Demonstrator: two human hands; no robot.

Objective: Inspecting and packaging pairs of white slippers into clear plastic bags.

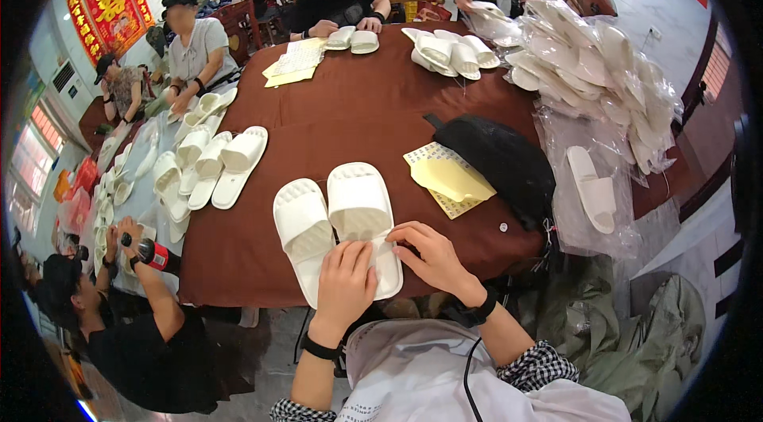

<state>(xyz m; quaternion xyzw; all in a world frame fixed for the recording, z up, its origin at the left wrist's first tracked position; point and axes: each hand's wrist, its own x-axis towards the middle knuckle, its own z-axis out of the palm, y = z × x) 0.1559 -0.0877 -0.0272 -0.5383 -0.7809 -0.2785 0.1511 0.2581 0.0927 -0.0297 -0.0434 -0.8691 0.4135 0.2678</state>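
The left hand (347, 279) rests unclenched on an open-toed white moulded slipper (358, 198), apparently steadying it; the right hand (433, 259) curls at its strap edge, whether pinching unclear. It and its matching white mate (300, 215) lie near the brown cloth-covered table's (350, 116) front edge.

Two bare hands are side by side, near each other but slightly apart, backs uppermost. The left hand (346, 279) points away from the body, fingers together and gently bent. The right hand (433, 255) slants in toward it, fingers curled; whether either grips is hard to tell. Both forearms come from the lower edge, elbows bent, each wrist wearing a black band. Black-and-white checked sleeves are gathered on the left forearm (314, 386) and right forearm (509, 337).
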